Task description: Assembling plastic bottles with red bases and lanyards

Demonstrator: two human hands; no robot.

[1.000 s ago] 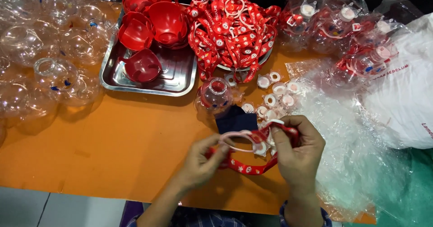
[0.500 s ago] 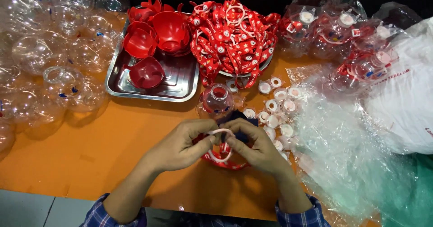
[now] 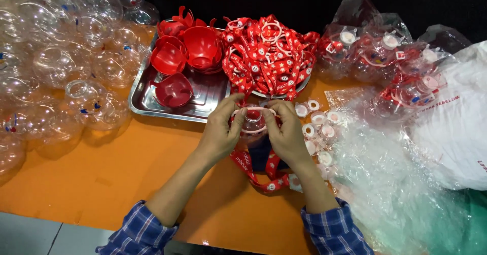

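My left hand and my right hand grip a white plastic ring from both sides, above a clear round bottle on the orange table. A red printed strap hangs from the ring and loops on the table below my hands. The bottle is mostly hidden by my fingers.
A steel tray with red cups sits beyond my hands, next to a pile of red straps. Several clear bottles crowd the left. White caps and plastic bags of finished bottles lie right.
My hands have moved away from me toward the tray, carrying the ring and strap up over the clear bottle. The strap now trails below them.
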